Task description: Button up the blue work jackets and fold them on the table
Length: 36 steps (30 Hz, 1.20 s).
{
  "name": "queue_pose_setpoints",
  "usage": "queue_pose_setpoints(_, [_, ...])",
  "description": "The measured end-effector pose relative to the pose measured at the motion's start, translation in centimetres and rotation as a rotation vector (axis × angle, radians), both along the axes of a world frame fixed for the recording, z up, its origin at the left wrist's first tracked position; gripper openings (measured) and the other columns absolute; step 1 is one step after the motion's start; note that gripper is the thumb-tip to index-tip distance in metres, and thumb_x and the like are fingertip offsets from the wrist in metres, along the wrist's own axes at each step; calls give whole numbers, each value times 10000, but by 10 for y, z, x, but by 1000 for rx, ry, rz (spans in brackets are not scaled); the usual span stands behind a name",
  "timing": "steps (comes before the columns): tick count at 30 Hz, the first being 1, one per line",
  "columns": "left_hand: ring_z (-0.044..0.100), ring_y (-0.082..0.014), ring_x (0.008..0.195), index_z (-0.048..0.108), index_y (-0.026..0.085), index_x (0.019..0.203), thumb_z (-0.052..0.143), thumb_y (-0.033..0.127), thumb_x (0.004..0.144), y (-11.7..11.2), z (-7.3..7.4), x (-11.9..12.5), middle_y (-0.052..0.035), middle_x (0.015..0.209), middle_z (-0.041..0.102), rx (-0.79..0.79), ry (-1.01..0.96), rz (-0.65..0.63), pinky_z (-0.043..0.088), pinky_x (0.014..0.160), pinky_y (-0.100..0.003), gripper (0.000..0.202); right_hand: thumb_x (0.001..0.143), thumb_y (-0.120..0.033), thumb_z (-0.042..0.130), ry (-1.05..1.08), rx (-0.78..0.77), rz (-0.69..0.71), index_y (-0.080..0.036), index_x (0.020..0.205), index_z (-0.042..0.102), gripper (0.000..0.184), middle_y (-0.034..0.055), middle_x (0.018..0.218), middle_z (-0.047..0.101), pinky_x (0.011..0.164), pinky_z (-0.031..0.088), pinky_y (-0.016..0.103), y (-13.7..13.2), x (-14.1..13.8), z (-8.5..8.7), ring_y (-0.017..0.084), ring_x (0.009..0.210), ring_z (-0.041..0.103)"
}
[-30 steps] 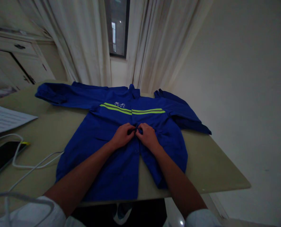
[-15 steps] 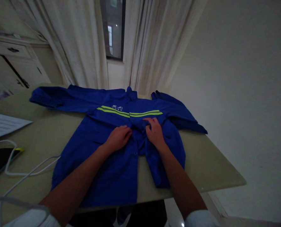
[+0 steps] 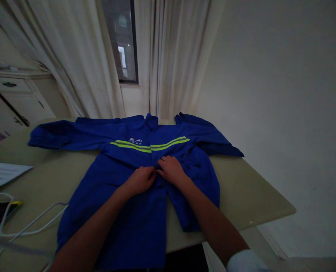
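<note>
While the blue jacket (image 3: 134, 181) lies flat on the tabletop (image 3: 250, 200), the left hand (image 3: 141, 179) and right hand (image 3: 170, 170) pinch its front placket mid-chest; a close, taut grip on both edges should serve best.

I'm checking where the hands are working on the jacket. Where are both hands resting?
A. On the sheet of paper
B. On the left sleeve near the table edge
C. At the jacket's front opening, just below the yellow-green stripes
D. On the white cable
C: the left hand and right hand meet at the middle front of the blue jacket, just below the yellow-green stripes, away from the paper and cable.
</note>
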<state>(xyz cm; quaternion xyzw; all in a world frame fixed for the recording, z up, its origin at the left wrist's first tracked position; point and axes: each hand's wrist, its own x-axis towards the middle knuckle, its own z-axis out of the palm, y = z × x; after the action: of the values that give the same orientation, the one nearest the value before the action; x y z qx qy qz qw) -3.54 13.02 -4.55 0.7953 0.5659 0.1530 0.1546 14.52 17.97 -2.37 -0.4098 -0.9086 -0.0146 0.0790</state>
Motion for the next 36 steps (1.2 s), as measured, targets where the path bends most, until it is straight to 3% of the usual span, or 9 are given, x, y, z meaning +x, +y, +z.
queue_pose_setpoints(4, [709, -246, 865, 691, 231, 1034, 535, 248, 991, 3, 1, -1, -68, 922, 759, 137, -103, 136, 471, 753, -341, 162, 937, -198, 629, 290, -139, -119, -221, 1169, 724, 251, 73, 981, 768, 850, 490, 328, 11, 7, 3, 227, 904, 698])
queue_pose_setpoints(8, [588, -311, 1286, 620, 246, 1272, 653, 305, 955, 4, -1, 6, -130, 1349, 678, 448, -73, 207, 367, 1116, -512, 325, 852, -143, 588, 761, -387, 7, -237, 1214, 745, 405, 30, 1083, 774, 936, 511, 328, 19, 18, 12, 207, 987, 706])
queue_pose_setpoints(11, [463, -334, 1440, 557, 241, 1372, 699, 345, 930, 7, -2, 11, -156, 1514, 557, 550, -78, 191, 269, 1201, -532, 476, 839, -166, 577, 936, -506, 133, -229, 1187, 766, 401, 43, 1164, 765, 1065, 478, 371, 20, 25, 17, 225, 1158, 677])
queue_pose_setpoints(14, [554, -310, 1338, 584, 248, 1324, 656, 312, 955, 11, -4, 10, -133, 1406, 645, 524, -66, 169, 254, 1196, -530, 382, 856, -179, 580, 889, -474, 118, -246, 1204, 763, 399, 31, 1114, 767, 1034, 501, 383, 20, 26, 14, 228, 1114, 678])
queue_pose_setpoints(17, [645, -271, 1126, 658, 261, 1114, 605, 240, 966, 13, -7, 8, -77, 1160, 742, 452, -62, 177, 313, 1102, -507, 159, 891, -152, 566, 715, -249, -11, -237, 1148, 778, 345, 52, 1103, 742, 985, 508, 375, 16, 22, 7, 227, 1044, 654])
queue_pose_setpoints(20, [634, -273, 1118, 674, 252, 1066, 610, 216, 947, 10, -8, 8, -73, 1133, 733, 472, -83, 186, 328, 1031, -487, 140, 901, -116, 573, 488, 19, -87, -220, 1111, 792, 321, 115, 1185, 677, 984, 471, 398, 10, 17, 3, 261, 1098, 589])
queue_pose_setpoints(23, [626, -270, 1108, 690, 253, 1094, 601, 188, 936, 7, -6, 10, -67, 1128, 722, 489, -86, 192, 326, 1001, -483, 193, 941, -109, 552, 342, 152, -24, -239, 1190, 768, 354, 127, 1251, 647, 1011, 418, 420, 3, 14, 3, 278, 1155, 548])
queue_pose_setpoints(28, [614, -272, 1084, 721, 270, 1133, 598, 186, 931, 6, -5, 12, -71, 1083, 706, 457, -52, 220, 339, 953, -473, 251, 965, -142, 555, 295, 154, 59, -227, 1186, 734, 297, 106, 1144, 689, 1034, 369, 414, 0, 12, 3, 269, 1141, 553])
queue_pose_setpoints(36, [612, -272, 1078, 722, 277, 1121, 558, 226, 987, 3, -4, 13, -78, 1072, 705, 480, -42, 242, 345, 974, -488, 218, 977, -371, 678, 439, 37, -51, -209, 965, 682, 163, 70, 1039, 684, 913, 393, 362, 7, 12, -5, 239, 1049, 586])
